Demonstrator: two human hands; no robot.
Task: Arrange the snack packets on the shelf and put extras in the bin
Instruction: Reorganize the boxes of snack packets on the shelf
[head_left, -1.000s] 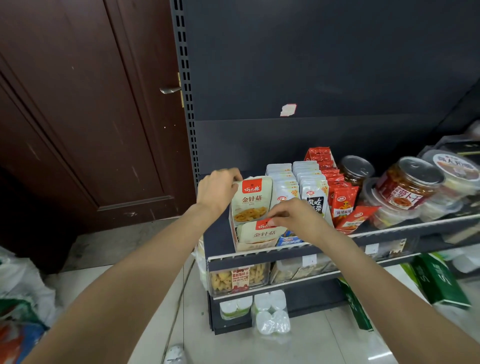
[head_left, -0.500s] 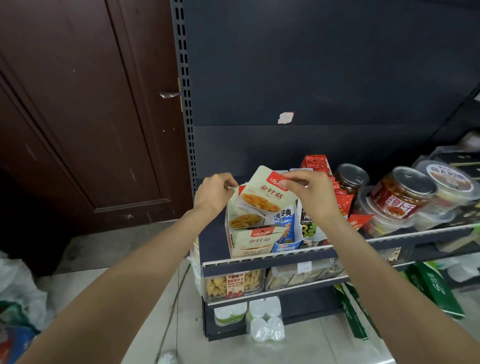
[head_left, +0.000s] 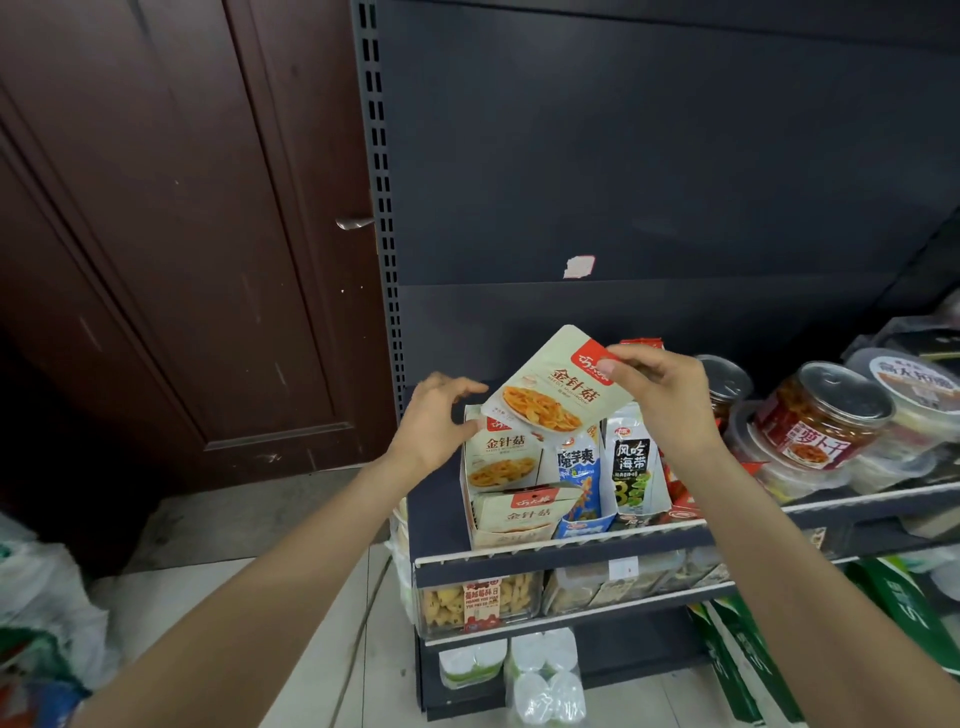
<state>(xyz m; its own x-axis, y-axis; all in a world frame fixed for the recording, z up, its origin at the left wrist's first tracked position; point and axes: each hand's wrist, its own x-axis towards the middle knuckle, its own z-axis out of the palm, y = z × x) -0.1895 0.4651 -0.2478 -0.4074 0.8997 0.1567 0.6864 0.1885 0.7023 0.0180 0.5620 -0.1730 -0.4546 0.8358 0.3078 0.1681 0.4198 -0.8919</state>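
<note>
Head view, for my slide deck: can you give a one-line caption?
Right hand pinches a beige snack packet above its display box on the shelf; left hand steadies the box.

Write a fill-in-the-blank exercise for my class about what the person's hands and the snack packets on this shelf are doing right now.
1. The right hand pinches the beige snack packet by its ____ corner label.
2. The lifted packet is held ____ the open display box of matching packets.
3. The left hand rests against the ____ side of that box.
4. To the right of the packets stand jars with ____ labels.

Missing words: red; above; left; red
</note>
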